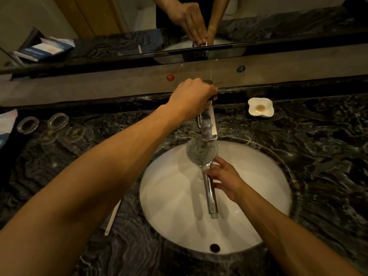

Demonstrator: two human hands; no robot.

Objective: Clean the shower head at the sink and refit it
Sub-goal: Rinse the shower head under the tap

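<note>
My right hand (225,181) grips the chrome handle of the shower head (201,151) and holds it over the white oval sink (169,196). The round spray face points up, right under the spout of the chrome faucet (208,126). My left hand (191,96) is curled round the faucet's lever handle at the back of the basin. The handle itself is mostly hidden under my fingers. Whether water is running I cannot tell.
A dark marble counter (318,156) surrounds the sink. Several upturned glasses (57,121) stand at the left. A white soap dish (260,107) sits at the back right. A thin white stick (113,218) lies left of the basin. A mirror (99,20) runs along the back.
</note>
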